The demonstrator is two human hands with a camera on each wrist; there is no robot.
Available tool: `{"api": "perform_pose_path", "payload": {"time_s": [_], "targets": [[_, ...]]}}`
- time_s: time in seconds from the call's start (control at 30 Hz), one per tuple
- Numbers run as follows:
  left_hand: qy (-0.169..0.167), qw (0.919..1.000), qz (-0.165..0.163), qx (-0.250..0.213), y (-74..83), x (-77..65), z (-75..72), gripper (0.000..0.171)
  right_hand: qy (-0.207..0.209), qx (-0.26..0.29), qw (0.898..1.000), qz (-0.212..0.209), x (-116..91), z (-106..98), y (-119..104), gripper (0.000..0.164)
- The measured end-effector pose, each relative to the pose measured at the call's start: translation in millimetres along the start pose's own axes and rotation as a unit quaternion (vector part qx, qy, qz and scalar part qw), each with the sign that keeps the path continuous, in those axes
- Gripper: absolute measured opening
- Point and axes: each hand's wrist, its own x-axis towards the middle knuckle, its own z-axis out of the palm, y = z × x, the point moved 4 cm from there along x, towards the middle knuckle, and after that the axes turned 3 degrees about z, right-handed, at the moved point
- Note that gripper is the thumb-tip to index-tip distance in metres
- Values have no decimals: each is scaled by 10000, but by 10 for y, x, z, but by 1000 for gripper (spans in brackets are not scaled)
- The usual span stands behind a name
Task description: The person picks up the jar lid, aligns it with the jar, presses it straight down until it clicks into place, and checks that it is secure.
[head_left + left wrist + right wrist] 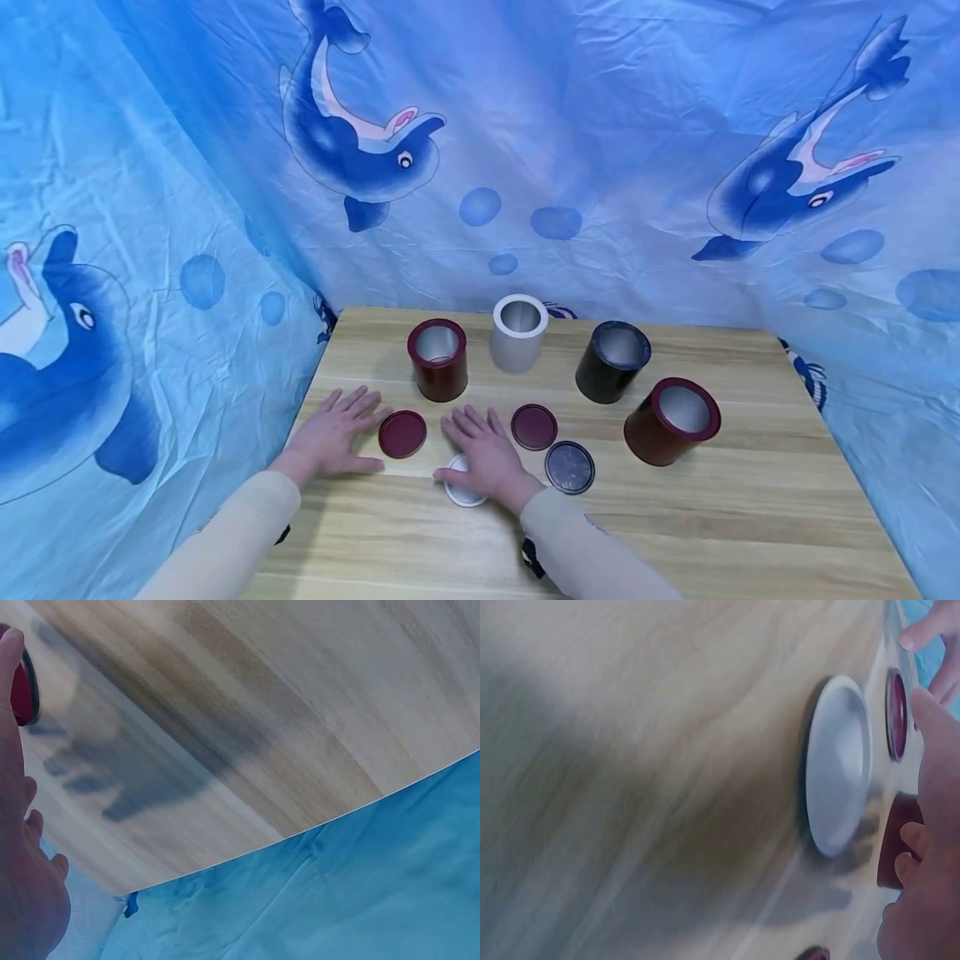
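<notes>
My left hand is spread flat, low over the table, just left of a dark red round lid. Nothing is in its grasp. My right hand, fingers also extended, hovers above a white lid and partly covers it in the head view. The right wrist view shows that lid lying on the wood with the hand apart from it. To the right of this hand lie a second dark red lid and a black lid.
Behind the lids stand open cylindrical cans: a dark red can, a white can and a black can. Another dark red can stands farther right. Blue dolphin-print cloth hangs around the wooden table.
</notes>
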Motion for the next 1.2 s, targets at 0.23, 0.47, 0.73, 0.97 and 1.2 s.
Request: {"api": "perform_pose_path", "payload": {"time_s": [0.23, 0.47, 0.73, 0.97, 1.2], "targets": [[216, 9997, 38, -92, -11, 27, 82, 94, -148, 85, 9998, 91, 67, 125, -42, 85], [246, 9996, -69, -155, -9, 31, 86, 93, -71, 162, 9998, 99, 105, 229, -95, 81], [292, 9994, -54, -154, 2, 24, 141, 93, 118, -66, 9999, 31, 135, 362, -164, 83], [521, 9985, 75, -128, -11, 52, 198, 94, 91, 8, 9998, 153, 145, 418, -165, 85], [555, 9982, 99, -221, -38, 57, 214, 96, 105, -131, 9996, 209, 179, 434, -175, 86]]}}
